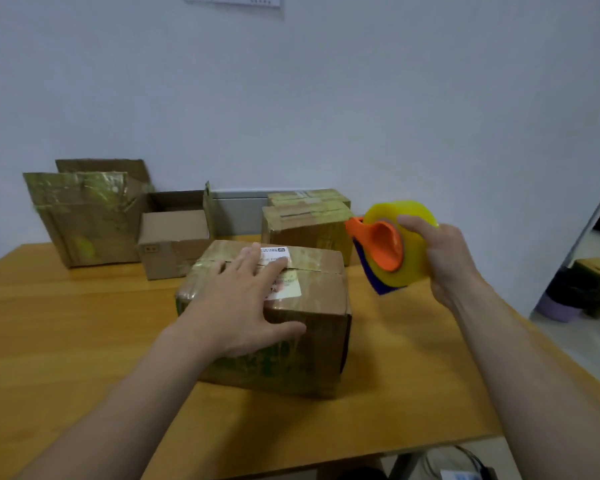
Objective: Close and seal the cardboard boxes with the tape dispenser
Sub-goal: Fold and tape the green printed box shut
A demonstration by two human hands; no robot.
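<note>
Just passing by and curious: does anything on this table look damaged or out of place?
Yes. The big box at the back left looks battered: its flaps stand open and crumpled, with wrinkled tape across them. The small box beside it is open too.

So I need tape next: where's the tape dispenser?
Head view, right side: the right hand holds the tape dispenser above the table, beside the box under the left hand.

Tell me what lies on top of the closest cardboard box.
The left hand rests flat on the box, fingers across a white label and the taped seam. The hand covers part of the label and seam.
</note>
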